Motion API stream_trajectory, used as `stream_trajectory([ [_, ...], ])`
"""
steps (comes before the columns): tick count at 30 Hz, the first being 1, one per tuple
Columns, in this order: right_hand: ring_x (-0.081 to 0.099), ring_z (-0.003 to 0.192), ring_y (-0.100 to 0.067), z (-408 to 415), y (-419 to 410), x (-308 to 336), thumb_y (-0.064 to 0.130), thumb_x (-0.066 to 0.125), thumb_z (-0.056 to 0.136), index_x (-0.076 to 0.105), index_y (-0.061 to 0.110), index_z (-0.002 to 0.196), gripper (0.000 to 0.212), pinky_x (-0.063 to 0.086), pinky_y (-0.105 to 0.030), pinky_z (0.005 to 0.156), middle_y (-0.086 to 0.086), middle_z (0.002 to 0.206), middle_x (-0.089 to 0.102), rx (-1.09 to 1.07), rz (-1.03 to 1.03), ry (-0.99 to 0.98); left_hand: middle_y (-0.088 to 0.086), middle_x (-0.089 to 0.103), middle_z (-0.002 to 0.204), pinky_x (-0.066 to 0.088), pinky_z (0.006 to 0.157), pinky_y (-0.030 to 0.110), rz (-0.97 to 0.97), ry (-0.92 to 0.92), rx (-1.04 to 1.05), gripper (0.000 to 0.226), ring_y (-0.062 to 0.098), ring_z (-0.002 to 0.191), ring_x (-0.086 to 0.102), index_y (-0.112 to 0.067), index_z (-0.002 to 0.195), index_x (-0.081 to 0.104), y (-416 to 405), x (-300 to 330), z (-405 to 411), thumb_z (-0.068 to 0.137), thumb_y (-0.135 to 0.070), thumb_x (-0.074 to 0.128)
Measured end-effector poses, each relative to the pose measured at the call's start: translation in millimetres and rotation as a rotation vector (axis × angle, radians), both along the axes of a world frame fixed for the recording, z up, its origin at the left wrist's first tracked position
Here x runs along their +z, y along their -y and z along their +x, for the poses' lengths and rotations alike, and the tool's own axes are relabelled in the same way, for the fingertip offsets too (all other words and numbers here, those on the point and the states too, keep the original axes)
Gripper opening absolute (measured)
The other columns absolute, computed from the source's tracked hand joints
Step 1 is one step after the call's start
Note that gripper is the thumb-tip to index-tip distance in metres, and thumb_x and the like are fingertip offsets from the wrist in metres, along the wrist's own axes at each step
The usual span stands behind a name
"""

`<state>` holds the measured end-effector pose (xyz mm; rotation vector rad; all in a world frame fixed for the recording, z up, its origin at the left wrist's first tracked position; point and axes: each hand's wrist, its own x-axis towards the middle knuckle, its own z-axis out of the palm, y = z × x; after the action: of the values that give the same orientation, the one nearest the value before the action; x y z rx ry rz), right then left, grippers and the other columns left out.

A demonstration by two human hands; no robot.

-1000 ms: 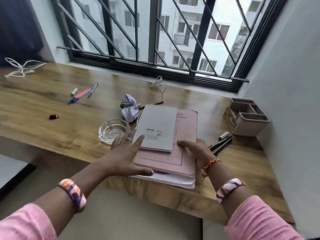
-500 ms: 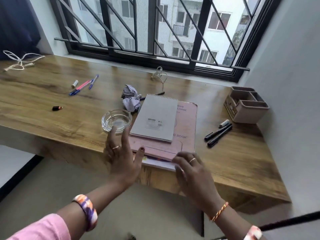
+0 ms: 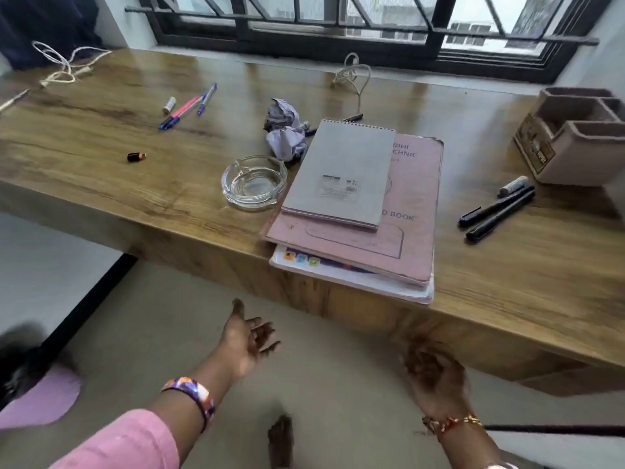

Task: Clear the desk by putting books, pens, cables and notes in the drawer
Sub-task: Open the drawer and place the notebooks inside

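Grey spiral notepad (image 3: 341,174) tops a worn pink record book (image 3: 411,211) overhanging the wood-grain counter (image 3: 101,170); both hands (image 3: 248,336) (image 3: 434,374) hang loose, empty.

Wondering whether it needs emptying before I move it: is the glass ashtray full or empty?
Empty: the clear glass ashtray beside the book stack shows only its bare bottom, with nothing inside.

Wooden desk (image 3: 101,170), book stack (image 3: 355,265), pens (image 3: 495,211), ashtray (image 3: 253,182)
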<state>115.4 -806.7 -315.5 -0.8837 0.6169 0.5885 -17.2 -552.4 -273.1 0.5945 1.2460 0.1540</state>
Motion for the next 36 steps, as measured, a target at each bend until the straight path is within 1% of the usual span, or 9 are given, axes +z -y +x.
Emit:
stream_trajectory([
  [4,0.062,0.095,-0.027,6,6,-6,0.022,0.081,0.008,0.056,0.015,0.103,0.098,0.047,-0.039,0.076,-0.007,0.109,0.064,-0.228,0.31,-0.067,0.014,0.053,0.096,0.043,0.081,0.044,0.036,0.035,-0.001,0.077,0.025,0.086,0.053,-0.014,0.145,0.017,-8,5,10,0.088,-0.064,0.031],
  [10,0.052,0.074,-0.019,1,8,6,0.036,0.046,0.058,0.049,0.017,0.081,0.03,0.035,-0.032,0.074,-0.004,0.081,0.052,-0.176,0.185,-0.118,0.013,0.02,0.152,0.033,0.102,0.049,0.019,0.077,-0.029,0.083,0.03,0.135,0.032,-0.021,0.148,0.011,3,6,1,0.084,-0.071,0.026],
  [17,0.047,0.067,-0.019,-52,29,16,0.027,0.039,0.075,0.047,0.014,0.072,0.016,0.034,-0.031,0.077,-0.006,0.064,0.054,-0.121,0.084,-0.187,0.015,0.037,0.144,0.027,0.108,0.046,-0.116,0.23,0.137,0.087,0.032,0.13,0.039,-0.019,0.147,0.019,24,-19,-15,0.081,-0.076,0.014],
  [21,0.059,0.077,-0.021,-91,51,30,0.022,0.04,0.085,0.055,0.01,0.078,0.02,0.039,-0.035,0.078,-0.007,0.067,0.066,-0.012,-0.061,-0.206,0.013,0.057,0.097,0.046,0.087,0.039,-0.034,0.154,0.2,0.07,0.025,0.082,0.054,-0.017,0.115,0.05,56,-17,-31,0.087,-0.069,0.013],
  [24,0.06,0.077,-0.021,-121,66,45,0.014,0.048,0.088,0.056,0.01,0.081,0.01,0.042,-0.032,0.068,-0.006,0.06,0.068,0.123,-0.235,-0.168,0.019,0.056,0.086,0.042,0.063,0.031,0.231,-0.169,-0.046,0.038,0.025,0.062,0.048,-0.01,0.1,0.049,76,-9,-68,0.094,-0.046,0.039],
  [26,0.059,0.077,-0.021,-141,70,60,0.013,0.05,0.091,0.057,0.011,0.085,0.009,0.042,-0.031,0.066,-0.008,0.073,0.068,0.223,-0.317,-0.098,0.026,0.05,0.124,0.043,0.084,0.037,0.577,-0.385,-0.305,0.04,0.037,0.097,0.054,-0.003,0.117,0.047,94,-4,-96,0.087,-0.027,0.06],
  [30,0.06,0.073,-0.016,-188,67,103,0.01,0.049,0.093,0.064,0.008,0.095,0.015,0.045,-0.025,0.063,-0.006,0.084,0.068,0.506,-0.591,0.466,0.018,-0.012,0.152,0.016,0.112,0.04,1.329,-0.37,-0.681,0.084,0.029,0.139,-0.001,-0.015,0.145,0.007,141,31,-149,0.083,-0.026,0.062],
  [34,0.046,0.123,-0.024,-203,54,136,0.025,0.052,0.091,0.054,0.018,0.125,0.035,0.039,-0.027,0.097,-0.001,0.128,0.056,0.757,-1.207,1.39,0.009,0.022,0.154,0.012,0.107,0.033,1.979,-0.079,-0.92,0.061,0.017,0.141,0.012,-0.022,0.14,0.031,132,59,-142,0.082,-0.038,0.041],
  [36,0.011,0.143,-0.023,-200,44,143,0.039,0.05,0.09,0.022,0.024,0.146,0.064,0.014,-0.04,0.113,0.001,0.154,0.02,1.069,-1.516,1.403,0.001,0.029,0.152,0.008,0.112,0.037,1.943,-0.165,-1.133,0.052,0.014,0.143,0.016,-0.021,0.141,0.032,117,76,-135,0.092,-0.036,0.035],
])
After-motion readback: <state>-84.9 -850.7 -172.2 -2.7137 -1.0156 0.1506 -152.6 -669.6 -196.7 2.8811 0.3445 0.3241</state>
